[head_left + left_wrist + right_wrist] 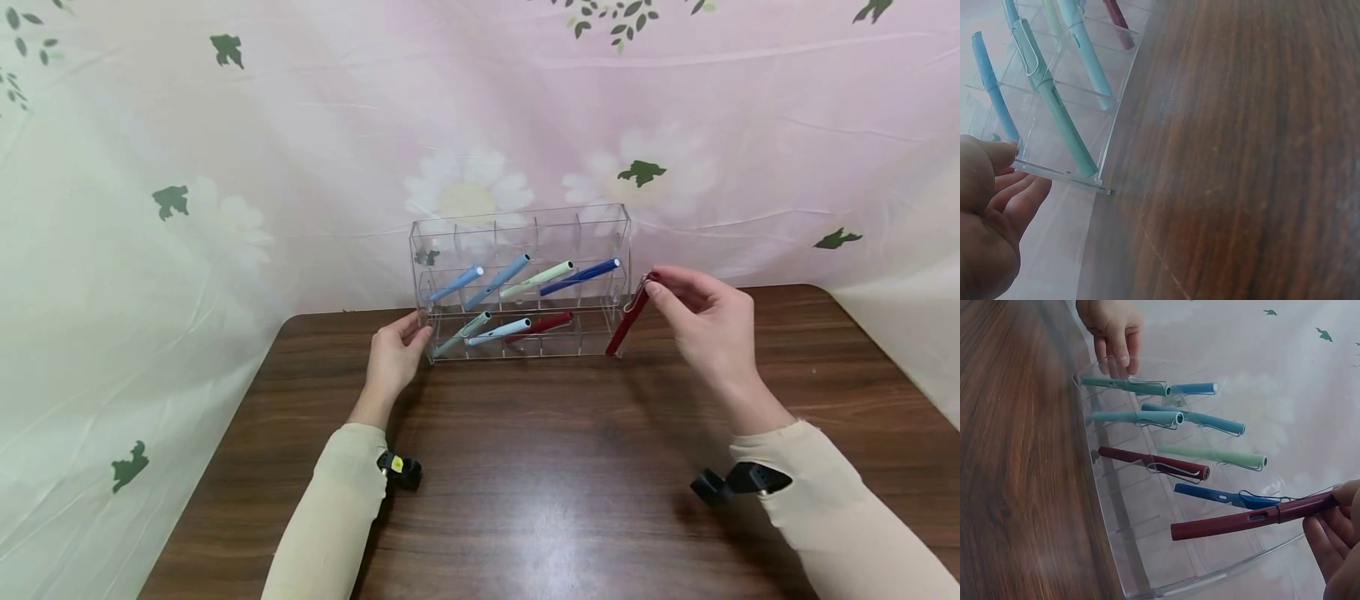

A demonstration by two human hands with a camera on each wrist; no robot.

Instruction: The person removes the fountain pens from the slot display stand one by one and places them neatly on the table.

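My right hand [708, 321] pinches a dark red pen [1229, 524] near its clip end, between thumb and fingers. The pen slants down beside the right end of a clear acrylic pen rack [522, 357]; in the right wrist view it passes in front of the rack's compartments. At the rack's left end, my left hand [394, 354] grips the side wall, thumb on one face and fingers on the other. Several pens lean in the rack: a dark blue pen [579, 277] and a pale green pen [536, 280] behind, another red pen [542, 325] and a light blue pen [498, 332] in front.
Brown wood-grain table [517, 467] lies under the rack and both forearms. A pale floral cloth [337, 125] hangs right behind the rack and along the sides. Small black cameras [738, 482] are strapped to both wrists.
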